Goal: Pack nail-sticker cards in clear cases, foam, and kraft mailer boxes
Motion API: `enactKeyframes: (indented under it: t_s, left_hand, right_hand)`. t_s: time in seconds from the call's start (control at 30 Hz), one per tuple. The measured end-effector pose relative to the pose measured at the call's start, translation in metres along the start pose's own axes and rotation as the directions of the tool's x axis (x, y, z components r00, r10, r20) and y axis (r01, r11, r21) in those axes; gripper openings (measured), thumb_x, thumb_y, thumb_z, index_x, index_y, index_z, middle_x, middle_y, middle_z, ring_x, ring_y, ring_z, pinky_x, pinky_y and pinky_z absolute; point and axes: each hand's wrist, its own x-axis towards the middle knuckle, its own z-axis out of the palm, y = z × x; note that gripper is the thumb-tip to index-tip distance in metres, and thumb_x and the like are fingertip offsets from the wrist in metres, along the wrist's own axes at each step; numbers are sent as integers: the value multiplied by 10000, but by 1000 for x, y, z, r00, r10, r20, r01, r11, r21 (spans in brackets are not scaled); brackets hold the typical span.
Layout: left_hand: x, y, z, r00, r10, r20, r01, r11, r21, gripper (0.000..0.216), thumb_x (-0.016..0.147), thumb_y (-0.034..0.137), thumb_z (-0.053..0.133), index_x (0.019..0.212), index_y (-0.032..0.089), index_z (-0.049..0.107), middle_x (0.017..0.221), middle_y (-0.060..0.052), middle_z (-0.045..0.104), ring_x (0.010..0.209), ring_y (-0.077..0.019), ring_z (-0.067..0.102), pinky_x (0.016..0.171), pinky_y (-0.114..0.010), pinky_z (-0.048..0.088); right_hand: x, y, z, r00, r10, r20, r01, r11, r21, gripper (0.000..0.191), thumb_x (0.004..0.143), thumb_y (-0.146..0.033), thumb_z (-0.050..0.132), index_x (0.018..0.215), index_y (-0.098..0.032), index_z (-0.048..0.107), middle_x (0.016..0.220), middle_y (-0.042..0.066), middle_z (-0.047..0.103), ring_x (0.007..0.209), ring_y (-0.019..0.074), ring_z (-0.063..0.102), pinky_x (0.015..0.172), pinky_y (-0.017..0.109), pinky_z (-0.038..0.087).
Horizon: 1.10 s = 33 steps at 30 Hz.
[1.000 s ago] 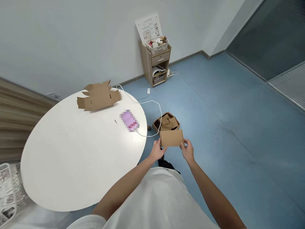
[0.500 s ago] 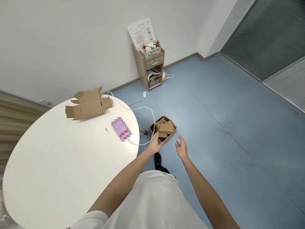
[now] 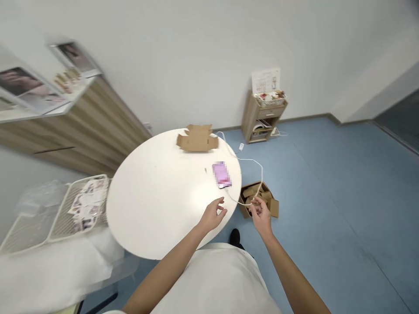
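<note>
My left hand [image 3: 213, 215] is over the right front part of a round white table [image 3: 157, 196], its fingers apart and nothing in them. Out past the table's edge, my right hand [image 3: 262, 216] has loosely curled, parted fingers and overlaps a white cable [image 3: 260, 168] in view; whether it touches the cable I cannot tell. Below that hand, an open cardboard box [image 3: 275, 208] with brown cardboard pieces inside rests on the floor. A blurred-out purple phone-like object [image 3: 221, 173] lies on the table with the cable at its lower end. Farther back is an unfolded cardboard box [image 3: 198, 139].
A small wooden cabinet [image 3: 249, 117] carrying a basket [image 3: 272, 103] stands against the wall. To the left are a wood-grain counter [image 3: 98, 117] and a white basket of printed cards [image 3: 62, 213]. A white plug-like piece [image 3: 241, 147] lies on the blue floor [image 3: 327, 196].
The view has swung left, bringing the counter and card basket into sight. My left hand has left the floor box for the table; my right hand has moved over the box, by the cable.
</note>
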Motion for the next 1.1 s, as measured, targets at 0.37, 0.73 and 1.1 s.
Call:
enactKeyframes:
  t_s: [0.37,0.73,1.1]
  left_hand:
    - [-166,-111,-155,866,-274,-418,258,961,-94,453,762,358,462,1186,199,442,1101,-75,550,865,-165,563,692,-285,463]
    - [-282,-172,-231,594,-602,-534,518,794,-318,546,716,456,506,1181,174,459,1132,-117,543,942,-224,555,743,-307,443]
    - [-279,-219,-305,558,-585,-588,428,810,-400,487,700,408,562,1121,172,503,1083,-113,571,879,-197,587,760,-312,463]
  right_hand:
    - [-69,-76,220,671,73,738,106,975,-193,490,727,-406,504,1174,-222,422,1016,79,565,680,140,590,659,315,475]
    - [-80,-108,375,162,40,986,502,857,-118,413,699,-366,556,1099,-264,544,1028,79,605,789,196,596,707,329,434]
    - [-102,-128,494,73,54,996,400,913,-79,292,696,-328,544,964,-219,582,890,36,623,695,147,590,664,297,447]
